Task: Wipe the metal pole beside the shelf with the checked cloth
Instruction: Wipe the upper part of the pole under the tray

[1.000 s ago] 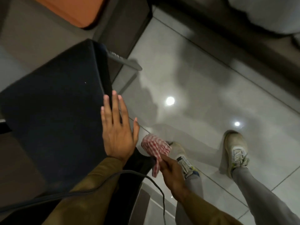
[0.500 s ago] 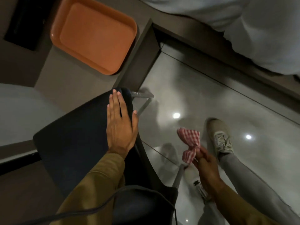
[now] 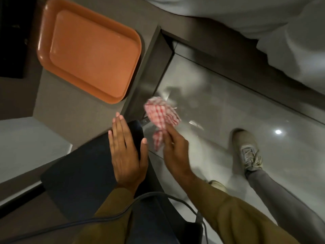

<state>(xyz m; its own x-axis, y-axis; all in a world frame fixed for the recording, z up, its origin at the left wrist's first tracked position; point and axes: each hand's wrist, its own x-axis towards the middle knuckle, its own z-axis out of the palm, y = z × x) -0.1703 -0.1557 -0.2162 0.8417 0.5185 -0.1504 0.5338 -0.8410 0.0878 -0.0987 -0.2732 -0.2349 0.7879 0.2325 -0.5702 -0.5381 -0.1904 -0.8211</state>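
Note:
My right hand [image 3: 174,147] pinches a bunched red-and-white checked cloth [image 3: 161,114] and holds it up above the floor. The cloth hangs just right of a short metal bar [image 3: 145,120] that sticks out at the top corner of a dark blue chair back [image 3: 79,173]. My left hand [image 3: 125,152] lies flat on that chair back, fingers straight and together, holding nothing. The rest of the metal frame is hidden behind the chair and my hands.
An orange tray [image 3: 91,55] lies on a grey shelf top [image 3: 61,103] at the upper left. A dark panel [image 3: 149,71] runs down the shelf's side. White bedding [image 3: 263,23] fills the upper right. My shoe [image 3: 248,150] stands on the glossy tiled floor [image 3: 228,106]. A cable [image 3: 70,224] crosses my sleeves.
My right hand has lifted the checked cloth up and to the left, close to the chair's corner. The view has tilted so the whole tray shows. My left hand stays on the chair back.

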